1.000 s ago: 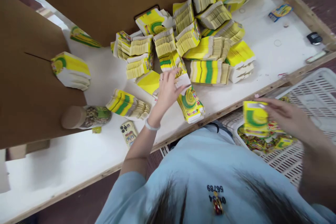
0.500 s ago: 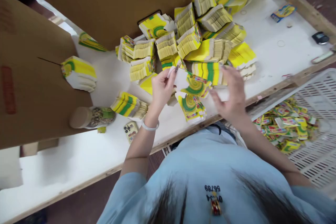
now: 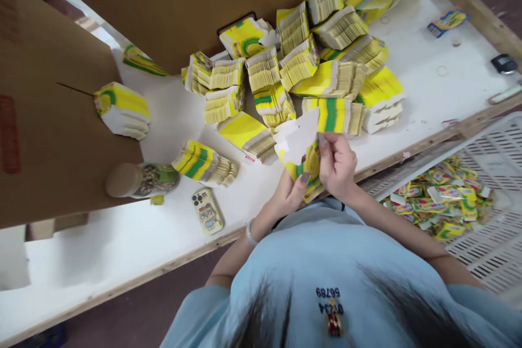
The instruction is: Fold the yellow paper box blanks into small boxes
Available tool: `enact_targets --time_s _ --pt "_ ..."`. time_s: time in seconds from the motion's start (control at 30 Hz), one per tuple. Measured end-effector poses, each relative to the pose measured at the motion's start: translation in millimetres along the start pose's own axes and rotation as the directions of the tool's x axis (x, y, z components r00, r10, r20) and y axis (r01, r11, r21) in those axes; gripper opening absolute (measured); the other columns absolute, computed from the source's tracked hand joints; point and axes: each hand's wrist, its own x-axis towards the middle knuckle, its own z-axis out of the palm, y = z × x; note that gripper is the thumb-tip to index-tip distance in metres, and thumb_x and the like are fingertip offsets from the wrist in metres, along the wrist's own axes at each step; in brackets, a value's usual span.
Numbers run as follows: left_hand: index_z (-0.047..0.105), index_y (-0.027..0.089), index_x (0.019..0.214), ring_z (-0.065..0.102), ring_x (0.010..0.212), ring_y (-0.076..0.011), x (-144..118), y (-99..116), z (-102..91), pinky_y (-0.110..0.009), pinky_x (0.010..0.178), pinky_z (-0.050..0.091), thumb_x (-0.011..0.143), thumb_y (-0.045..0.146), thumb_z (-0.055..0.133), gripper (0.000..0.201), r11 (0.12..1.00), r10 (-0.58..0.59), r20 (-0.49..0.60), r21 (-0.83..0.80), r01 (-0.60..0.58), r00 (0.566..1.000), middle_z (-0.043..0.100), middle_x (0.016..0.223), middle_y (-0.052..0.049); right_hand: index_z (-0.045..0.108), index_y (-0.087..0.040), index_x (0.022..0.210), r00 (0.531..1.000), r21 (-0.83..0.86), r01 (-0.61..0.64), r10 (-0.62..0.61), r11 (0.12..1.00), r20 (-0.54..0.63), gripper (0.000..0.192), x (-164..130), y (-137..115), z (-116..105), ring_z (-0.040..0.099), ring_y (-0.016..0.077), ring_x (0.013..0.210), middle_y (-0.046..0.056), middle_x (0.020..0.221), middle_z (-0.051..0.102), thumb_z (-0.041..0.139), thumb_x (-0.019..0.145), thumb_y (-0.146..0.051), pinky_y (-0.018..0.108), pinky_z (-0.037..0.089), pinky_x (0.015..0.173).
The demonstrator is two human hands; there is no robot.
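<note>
In front of my body, at the table's near edge, both hands hold a flat yellow, green and white carton blank [image 3: 297, 141]. My left hand [image 3: 286, 194] grips its lower part, thumb on top and the other fingers mostly hidden below. My right hand [image 3: 339, 167] is closed, pinching the right edge between thumb and fingers. Whether more blanks lie beneath the held one is hard to see. Just beyond the hands lie a stack of striped blanks [image 3: 332, 114] and a yellow stack [image 3: 247, 133].
More blank stacks [image 3: 261, 69] cover the table's middle. Large cardboard boxes [image 3: 175, 5] stand at the back and left. A jar [image 3: 142, 180] and a phone [image 3: 207, 211] lie left of my hands. Right of me, a white basket [image 3: 485, 168] holds small printed packs [image 3: 444, 196]; a blue box [image 3: 447, 23] lies far right.
My left hand has moved right and toward my body with the blank. My right hand, apart from it before, has closed on its right edge. The view has shifted slightly.
</note>
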Motion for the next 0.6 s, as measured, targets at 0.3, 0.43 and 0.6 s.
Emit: enact_targets --time_s 0.3,0.43,0.6 --pt "0.059 0.022 0.091 0.055 0.068 -0.0184 -9.2 -4.5 -1.7 -0.037 0.068 0.053 0.106 0.048 0.035 0.038 0.991 -0.028 0.006 0.128 0.027 1.000 0.060 0.078 -0.004 0.055 -0.024 0.116 0.995 -0.023 0.097 -0.097 0.995 0.001 0.040 -1.3 5.3 8.2 0.064 0.0239 0.081 0.007 0.090 0.066 0.057 0.096 -0.058 0.040 0.056 0.076" --pt "0.058 0.021 0.097 0.058 0.074 -0.0196 -8.7 -2.6 0.5 -0.040 0.072 0.056 0.107 0.044 0.034 0.035 0.987 0.018 0.017 0.161 -0.020 1.000 0.064 0.085 -0.007 0.056 -0.024 0.112 0.991 -0.059 0.133 -0.133 0.989 -0.009 0.028 -2.1 4.2 7.4 0.062 0.0217 0.072 0.005 0.084 0.065 0.044 0.103 -0.047 0.038 0.054 0.072" --pt "0.060 0.019 0.101 0.063 0.077 -0.0228 -6.0 -2.1 -0.7 -0.045 0.075 0.059 0.106 0.040 0.035 0.033 0.979 -0.010 0.065 0.205 -0.004 0.998 0.066 0.087 -0.010 0.049 -0.024 0.115 0.995 -0.022 0.098 -0.098 0.995 0.020 0.032 -6.1 6.4 6.9 0.062 0.0227 0.077 0.006 0.088 0.061 0.050 0.100 -0.051 0.037 0.053 0.071"
